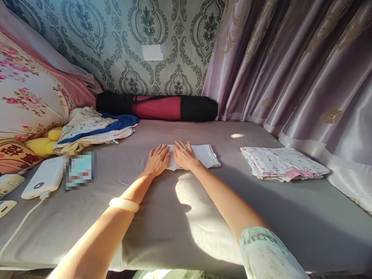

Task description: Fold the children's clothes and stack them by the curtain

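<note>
A folded white cloth (203, 155) lies flat on the grey sheet, in the middle of the head view. My left hand (158, 159) rests palm down on the cloth's left end, its fingers stretched out. Close beside it, my right hand (183, 155) lies flat on the same cloth with the fingers spread. Both hands cover the left part of the cloth, while its right end shows. A pale bangle (124, 205) circles my left forearm.
To the right lies a folded patterned cloth stack (283, 163). Rumpled clothes (90, 126), a white power bank (45, 176) with a cable and a blurred card (80, 170) are on the left. A black and red rolled bag (157, 107) lies along the wall.
</note>
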A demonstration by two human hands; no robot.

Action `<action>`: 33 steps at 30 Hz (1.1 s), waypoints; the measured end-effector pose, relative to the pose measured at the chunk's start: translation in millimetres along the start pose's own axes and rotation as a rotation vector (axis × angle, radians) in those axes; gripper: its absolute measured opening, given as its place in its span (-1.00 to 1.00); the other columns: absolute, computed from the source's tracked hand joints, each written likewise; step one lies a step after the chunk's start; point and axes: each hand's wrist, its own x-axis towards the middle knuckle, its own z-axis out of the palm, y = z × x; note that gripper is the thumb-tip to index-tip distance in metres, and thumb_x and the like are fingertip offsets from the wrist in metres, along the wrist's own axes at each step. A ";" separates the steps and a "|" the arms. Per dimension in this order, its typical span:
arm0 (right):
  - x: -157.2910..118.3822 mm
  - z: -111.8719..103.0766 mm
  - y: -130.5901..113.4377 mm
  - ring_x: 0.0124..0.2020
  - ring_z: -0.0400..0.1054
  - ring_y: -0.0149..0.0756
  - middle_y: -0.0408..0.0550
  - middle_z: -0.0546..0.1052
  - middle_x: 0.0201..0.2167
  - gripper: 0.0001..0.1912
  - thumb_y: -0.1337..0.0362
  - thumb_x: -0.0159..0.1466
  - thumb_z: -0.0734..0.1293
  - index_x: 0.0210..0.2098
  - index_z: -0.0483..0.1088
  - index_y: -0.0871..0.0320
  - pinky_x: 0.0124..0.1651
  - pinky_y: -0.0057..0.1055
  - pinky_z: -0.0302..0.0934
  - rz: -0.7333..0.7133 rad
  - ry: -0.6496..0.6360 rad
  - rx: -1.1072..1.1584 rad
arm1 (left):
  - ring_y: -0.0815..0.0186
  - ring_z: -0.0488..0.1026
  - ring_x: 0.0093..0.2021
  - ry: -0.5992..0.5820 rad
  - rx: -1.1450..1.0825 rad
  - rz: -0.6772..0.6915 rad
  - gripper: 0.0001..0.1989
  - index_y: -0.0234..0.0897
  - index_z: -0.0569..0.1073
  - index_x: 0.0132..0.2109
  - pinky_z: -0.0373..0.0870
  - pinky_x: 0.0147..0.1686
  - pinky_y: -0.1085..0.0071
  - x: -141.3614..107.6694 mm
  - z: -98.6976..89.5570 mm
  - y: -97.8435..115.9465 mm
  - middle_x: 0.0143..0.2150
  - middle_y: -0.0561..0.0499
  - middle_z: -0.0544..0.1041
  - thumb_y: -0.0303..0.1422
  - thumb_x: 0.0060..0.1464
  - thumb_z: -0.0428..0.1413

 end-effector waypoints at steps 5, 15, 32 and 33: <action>1.3 9.5 2.2 0.41 -0.04 -0.17 -0.01 0.16 0.39 -0.44 0.21 0.43 -0.03 0.37 0.11 0.19 0.42 -0.03 -0.28 -0.010 -0.081 0.007 | 0.18 -0.03 0.45 -0.141 0.125 -0.003 -0.47 -0.14 0.15 0.39 -0.18 0.37 -0.05 -0.3 -2.7 4.5 0.43 -0.02 0.15 -0.27 0.35 -0.30; -2.0 4.4 8.1 0.41 -0.06 -0.17 0.01 0.17 0.39 -0.44 0.19 0.45 -0.06 0.37 0.11 0.19 0.42 -0.01 -0.28 0.012 -0.023 0.054 | 0.16 -0.03 0.45 -0.164 0.144 -0.005 -0.45 -0.14 0.16 0.39 -0.16 0.37 -0.07 0.3 -2.4 3.5 0.44 -0.01 0.11 -0.22 0.36 -0.34; -17.9 -2.8 30.8 0.45 -0.18 -0.12 0.08 0.01 0.44 -0.39 0.10 0.46 -0.10 0.39 0.06 0.22 0.42 0.06 -0.33 0.248 -0.013 0.039 | 0.11 -0.01 0.44 -0.124 0.146 0.021 -0.42 -0.12 0.19 0.37 -0.16 0.36 -0.13 0.8 3.1 0.0 0.43 -0.04 0.15 -0.06 0.34 -0.31; -20.3 -3.7 33.0 0.45 -0.17 -0.11 0.10 0.02 0.44 -0.38 0.10 0.46 -0.10 0.38 0.07 0.24 0.42 0.07 -0.33 0.271 -0.001 0.028 | 0.11 -0.01 0.44 -0.127 0.142 0.018 -0.42 -0.12 0.19 0.37 -0.16 0.36 -0.13 0.6 2.5 0.6 0.43 -0.04 0.14 -0.06 0.34 -0.30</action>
